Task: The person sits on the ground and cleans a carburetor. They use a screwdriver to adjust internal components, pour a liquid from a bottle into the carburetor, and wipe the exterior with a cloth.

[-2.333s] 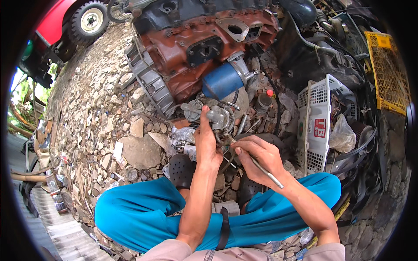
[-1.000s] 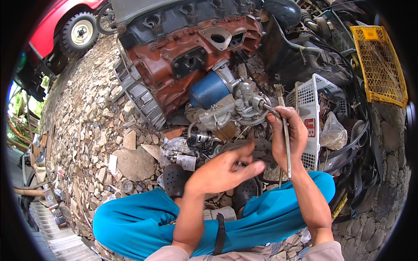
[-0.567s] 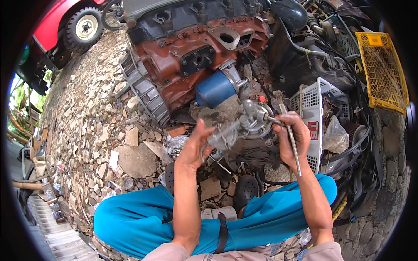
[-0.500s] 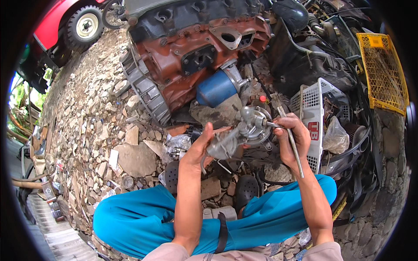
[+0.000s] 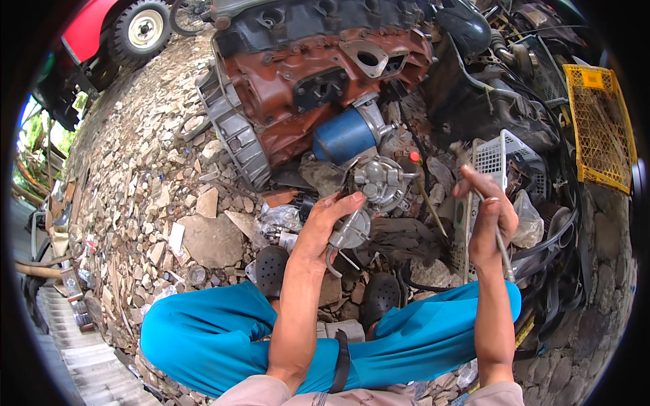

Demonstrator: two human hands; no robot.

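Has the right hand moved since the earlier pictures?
Yes, rightward: the right hand, holding a brush, now hides more of the white crate than before.

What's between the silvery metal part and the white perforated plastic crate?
In the head view, a slim tan rod slants between the silvery metal part and white crate, a red bottle cap near the rod's top.

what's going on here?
The camera wearer's left hand is gripping a silvery metal engine part with rounded housings, held up off the ground. The right hand holds a thin stick with a frayed, brush-like end, off to the right and clear of the part. Beyond them sits a red-brown engine block with a blue canister on its near side. A white crate stands to the right.
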